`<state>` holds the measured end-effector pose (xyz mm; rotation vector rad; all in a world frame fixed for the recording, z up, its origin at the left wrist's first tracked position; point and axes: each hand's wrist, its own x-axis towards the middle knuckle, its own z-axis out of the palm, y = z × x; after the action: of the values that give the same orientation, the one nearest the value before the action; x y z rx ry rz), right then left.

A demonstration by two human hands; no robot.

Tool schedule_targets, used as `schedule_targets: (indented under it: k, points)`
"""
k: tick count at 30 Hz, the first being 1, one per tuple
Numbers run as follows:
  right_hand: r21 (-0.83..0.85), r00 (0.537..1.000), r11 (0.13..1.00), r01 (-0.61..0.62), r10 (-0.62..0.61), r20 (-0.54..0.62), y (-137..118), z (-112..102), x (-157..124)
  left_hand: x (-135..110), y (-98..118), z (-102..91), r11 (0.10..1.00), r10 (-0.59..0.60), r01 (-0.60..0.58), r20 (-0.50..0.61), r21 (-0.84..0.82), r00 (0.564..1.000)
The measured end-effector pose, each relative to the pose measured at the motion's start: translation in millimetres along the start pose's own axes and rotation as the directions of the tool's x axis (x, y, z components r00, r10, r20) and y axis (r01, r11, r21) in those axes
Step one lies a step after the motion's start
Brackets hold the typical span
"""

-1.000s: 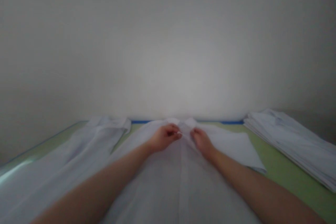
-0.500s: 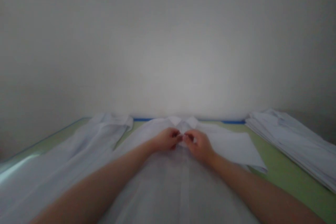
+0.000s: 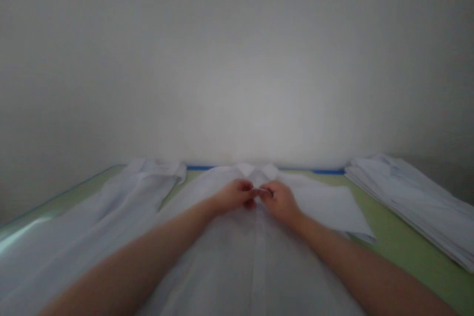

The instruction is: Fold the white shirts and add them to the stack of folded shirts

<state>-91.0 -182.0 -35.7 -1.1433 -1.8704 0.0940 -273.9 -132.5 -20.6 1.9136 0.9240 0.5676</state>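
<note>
A white short-sleeved shirt (image 3: 259,256) lies spread out in front of me, its collar toward the wall and its front placket running down the middle. Just below the collar, my left hand (image 3: 239,194) pinches the placket edge. Facing it, my right hand (image 3: 279,201) pinches the same part of the shirt, and the fingertips of both hands meet. Whatever small detail sits between the fingers, such as a button, is too blurred to make out.
Another white garment (image 3: 122,207) lies loosely on the left. At the right is a stack of folded white garments (image 3: 411,202). All rest on a green tabletop (image 3: 403,256) with a blue edge, against a pale wall (image 3: 237,69).
My fingers have shifted slightly at the placket, the left fingertips moving closer to the right ones. The shirt and the other garments stay in place.
</note>
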Motion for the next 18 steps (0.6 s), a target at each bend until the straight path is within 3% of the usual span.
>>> schedule_targets:
  k: [6,12,18]
  points:
    - [-0.013,0.999,0.999,0.045,-0.045,-0.029,-2.6,-3.9,1.4,-2.6,3.8,1.9,0.987,0.059,-0.059,0.009,0.152,0.998]
    - [-0.079,0.998,0.996,0.036,-0.032,0.055,0.8,-4.8,2.0,-6.0,13.7,3.1,0.947,0.065,-0.05,-0.039,0.317,0.997]
    - [-0.147,0.995,0.985,-0.095,0.1,0.026,6.8,-1.2,0.9,-9.9,26.6,8.3,0.859,0.14,-0.074,-0.093,0.507,0.986]
